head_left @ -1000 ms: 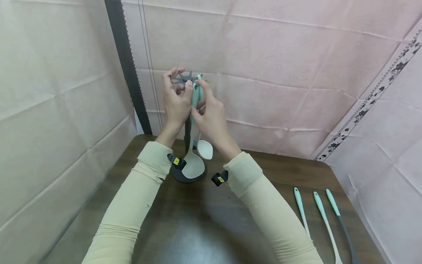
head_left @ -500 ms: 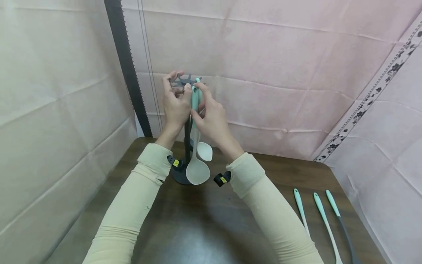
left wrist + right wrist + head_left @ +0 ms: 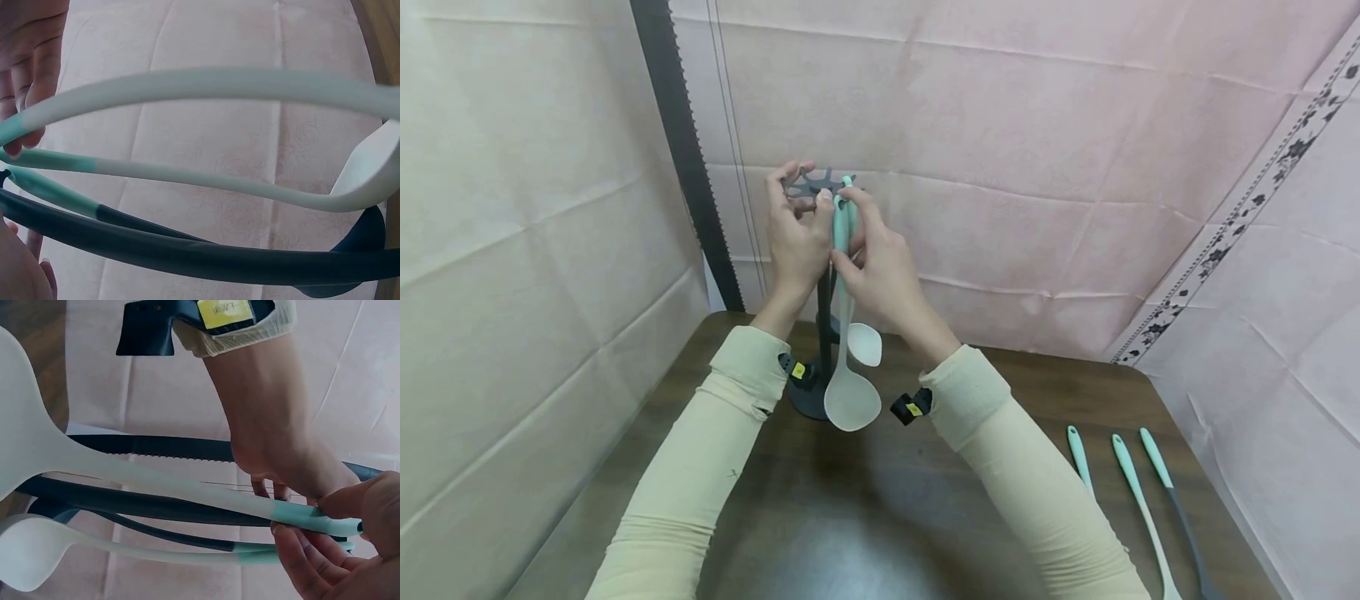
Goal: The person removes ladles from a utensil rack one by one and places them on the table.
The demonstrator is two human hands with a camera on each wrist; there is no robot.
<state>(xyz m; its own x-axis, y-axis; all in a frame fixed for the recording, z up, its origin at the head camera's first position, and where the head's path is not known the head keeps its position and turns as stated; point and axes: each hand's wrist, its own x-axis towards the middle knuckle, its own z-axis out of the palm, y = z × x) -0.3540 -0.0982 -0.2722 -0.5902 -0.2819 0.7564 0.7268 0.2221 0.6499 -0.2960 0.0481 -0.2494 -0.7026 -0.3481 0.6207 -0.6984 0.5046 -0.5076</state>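
My right hand pinches the mint-green handle of a white ladle between thumb and fingers. The ladle hangs bowl down in front of a dark utensil stand, its handle hole right at the hooks. At the stand's top, my left hand grips the hooked ring, thumb close to the ladle's handle end. A smaller white ladle hangs behind, partly hidden. In the left wrist view, a dark-headed utensil with a mint handle also hangs there, partly behind the pole.
Three more mint-handled utensils lie at the table's right: one partly behind the right sleeve, a light-shafted one, and a dark-shafted one. The stand's round base rests on the wooden table. Cloth walls enclose the back and sides.
The white ladle's bowl has swung forward and slightly right, away from the stand's base. Both hands stay at the top of the stand, with the right hand still pinching the ladle.
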